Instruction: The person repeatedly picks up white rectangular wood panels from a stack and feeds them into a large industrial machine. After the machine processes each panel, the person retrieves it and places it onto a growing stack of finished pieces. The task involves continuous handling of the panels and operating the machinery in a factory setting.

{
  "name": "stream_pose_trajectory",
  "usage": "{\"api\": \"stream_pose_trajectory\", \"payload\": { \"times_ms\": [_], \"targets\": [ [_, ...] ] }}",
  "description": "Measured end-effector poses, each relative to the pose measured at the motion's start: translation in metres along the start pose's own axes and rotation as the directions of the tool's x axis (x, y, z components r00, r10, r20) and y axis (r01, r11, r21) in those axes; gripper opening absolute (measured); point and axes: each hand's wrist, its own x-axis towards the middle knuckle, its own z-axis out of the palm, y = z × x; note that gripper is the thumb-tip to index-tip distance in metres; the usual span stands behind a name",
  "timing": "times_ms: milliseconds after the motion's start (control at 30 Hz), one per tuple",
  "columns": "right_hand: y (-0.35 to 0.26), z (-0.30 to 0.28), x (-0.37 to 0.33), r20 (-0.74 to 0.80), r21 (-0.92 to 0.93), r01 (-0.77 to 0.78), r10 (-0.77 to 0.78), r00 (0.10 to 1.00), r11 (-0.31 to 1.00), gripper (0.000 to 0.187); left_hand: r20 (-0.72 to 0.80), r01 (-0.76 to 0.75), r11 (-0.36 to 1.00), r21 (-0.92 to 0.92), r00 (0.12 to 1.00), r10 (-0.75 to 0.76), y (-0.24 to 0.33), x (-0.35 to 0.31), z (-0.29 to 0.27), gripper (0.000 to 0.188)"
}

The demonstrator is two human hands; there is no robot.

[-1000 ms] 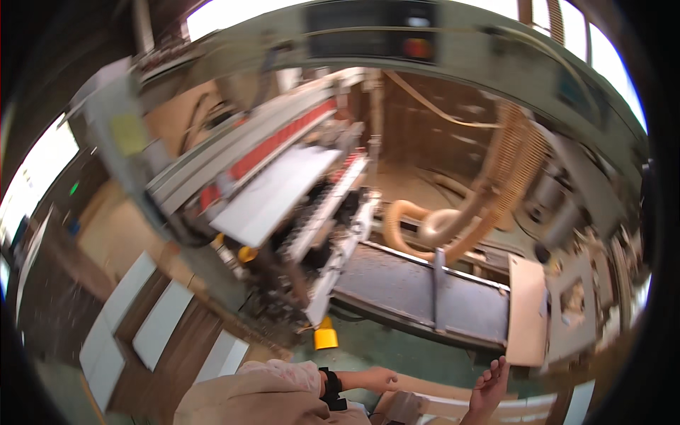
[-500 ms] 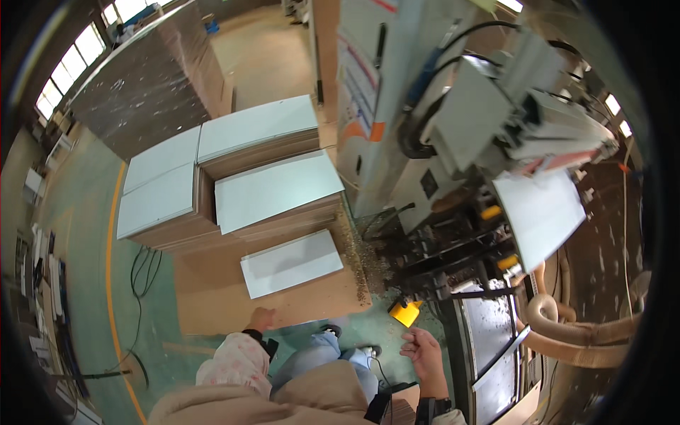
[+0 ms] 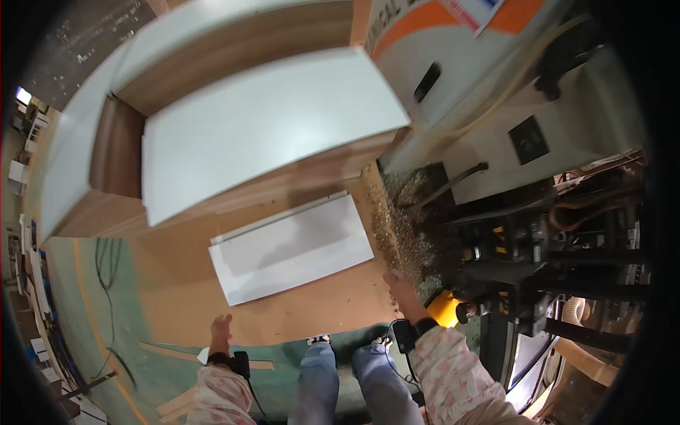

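Note:
A small, low pile of white rectangular panels lies slightly askew on a brown sheet on the floor in front of me. My left hand hovers near the panels' lower left corner, apart from them, its fingers parted and nothing in it. On the other side, my right hand reaches forward beside the lower right corner. It looks unfolded and holds nothing I can see; a gap separates it from the panels. Dark straps and small boxes sit on both wrists.
Taller stacks of white-topped panels stand beyond. At right is a machine with dark metal parts and a yellow floor piece. Wood chips litter the floor beside it. A coiled cable lies at left.
My view has dropped and come closer to the low panel pile. Both hands have moved forward toward it, the right one from beside the machine. The machine's upper part has left the view.

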Motion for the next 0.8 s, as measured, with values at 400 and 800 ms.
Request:
{"api": "stream_pose_trajectory", "payload": {
  "times_ms": [400,800],
  "targets": [
    [0.018,0.083,0.118,-0.113,-0.416,0.161,-0.226,0.968,0.895,0.055,-0.081,-0.055,0.995,-0.083,0.996,0.049,0.042,0.078,0.056,0.054],
    [0.01,0.079,0.107,-0.135,-0.454,0.109,-0.19,0.972,0.884,0.049,-0.213,-0.108,0.951,0.288,0.961,0.174,0.057,0.075,0.032,0.05]
  ]
}}
